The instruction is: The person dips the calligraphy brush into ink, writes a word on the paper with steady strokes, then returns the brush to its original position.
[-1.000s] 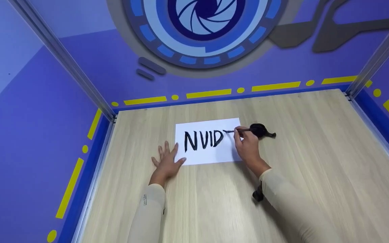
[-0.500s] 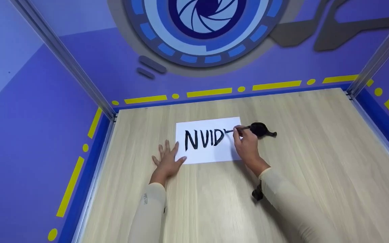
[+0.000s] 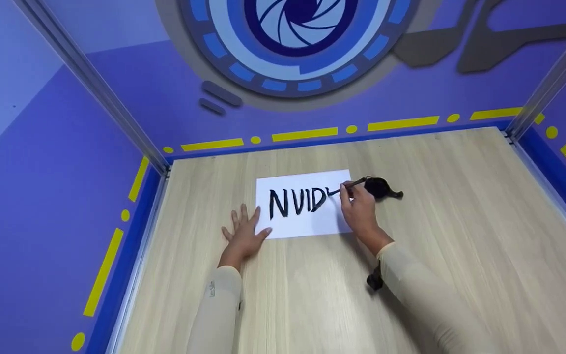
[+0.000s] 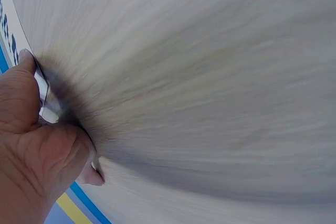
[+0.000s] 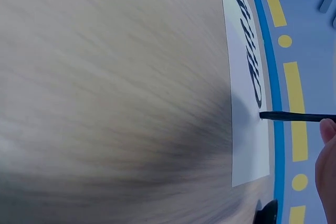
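Note:
A white sheet of paper [image 3: 288,229] lies on the table, bearing the thick black letters "NVID" and a short stroke after the D. My right hand [image 3: 361,209] pinches a thin dark brush [image 3: 338,191], whose tip is at that short stroke. In the right wrist view the brush [image 5: 294,116] has its tip right at the paper [image 5: 242,145], just past the D. My left hand [image 3: 244,237] rests with spread fingers at the paper's left edge, its thumb on the lower left corner. The left wrist view shows that hand [image 4: 42,145] close up.
A black ink dish [image 3: 377,189] with a short handle stands just right of the paper, partly behind my right hand. The wooden table [image 3: 307,285] is bounded by blue-purple panels [image 3: 130,98] with yellow marks at the back and both sides.
The brush tip has moved slightly down from the start of the short stroke, and the brush's back end has tilted up. My left hand has stayed in place.

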A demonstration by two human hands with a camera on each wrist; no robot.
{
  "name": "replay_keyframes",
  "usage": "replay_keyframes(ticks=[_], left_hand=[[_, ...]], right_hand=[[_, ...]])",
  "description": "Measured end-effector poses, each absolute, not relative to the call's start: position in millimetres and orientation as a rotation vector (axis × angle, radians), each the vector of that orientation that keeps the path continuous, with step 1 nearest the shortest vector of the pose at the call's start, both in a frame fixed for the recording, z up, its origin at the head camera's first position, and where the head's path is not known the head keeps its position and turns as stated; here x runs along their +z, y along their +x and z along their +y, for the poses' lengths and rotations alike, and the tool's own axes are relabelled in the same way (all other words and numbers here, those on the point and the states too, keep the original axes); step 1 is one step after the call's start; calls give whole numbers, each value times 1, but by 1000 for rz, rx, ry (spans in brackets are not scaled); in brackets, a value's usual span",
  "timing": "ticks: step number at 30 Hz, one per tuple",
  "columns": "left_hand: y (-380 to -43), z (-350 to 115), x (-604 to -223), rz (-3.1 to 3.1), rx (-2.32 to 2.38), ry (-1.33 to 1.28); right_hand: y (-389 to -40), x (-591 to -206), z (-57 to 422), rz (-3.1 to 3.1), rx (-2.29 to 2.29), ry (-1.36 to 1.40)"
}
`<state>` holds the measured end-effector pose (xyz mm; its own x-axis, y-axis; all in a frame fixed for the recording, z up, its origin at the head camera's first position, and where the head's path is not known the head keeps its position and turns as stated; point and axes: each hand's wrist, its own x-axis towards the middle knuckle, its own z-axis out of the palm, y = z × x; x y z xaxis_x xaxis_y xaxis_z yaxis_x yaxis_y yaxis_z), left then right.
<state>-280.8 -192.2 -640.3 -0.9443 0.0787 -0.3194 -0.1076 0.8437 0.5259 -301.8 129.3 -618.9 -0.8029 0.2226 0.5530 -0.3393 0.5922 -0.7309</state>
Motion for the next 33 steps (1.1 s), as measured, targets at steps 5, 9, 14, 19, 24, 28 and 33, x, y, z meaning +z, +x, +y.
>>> replay_keyframes(ticks=[5, 9, 14, 19, 24, 28, 33], left_hand=[[-280, -192, -641, 2700, 800, -17], [-278, -191, -639, 2712, 784, -14], [-278, -191, -637, 2714, 761, -16], [-279, -191, -639, 2718, 764, -18], [-278, -192, -639, 2714, 779, -27], [-278, -191, -638, 2708, 790, -22], [-278, -190, -636, 2709, 782, -12]], right_hand=[[-303, -618, 130, -2201, 1179, 101], [-304, -619, 131, -2214, 1163, 93], [-305, -618, 132, -2189, 1147, 111], [-303, -616, 132, -2157, 1133, 141], [-302, -615, 130, -2154, 1126, 166], [-301, -614, 130, -2144, 1125, 174], [-301, -613, 131, -2136, 1129, 171]])
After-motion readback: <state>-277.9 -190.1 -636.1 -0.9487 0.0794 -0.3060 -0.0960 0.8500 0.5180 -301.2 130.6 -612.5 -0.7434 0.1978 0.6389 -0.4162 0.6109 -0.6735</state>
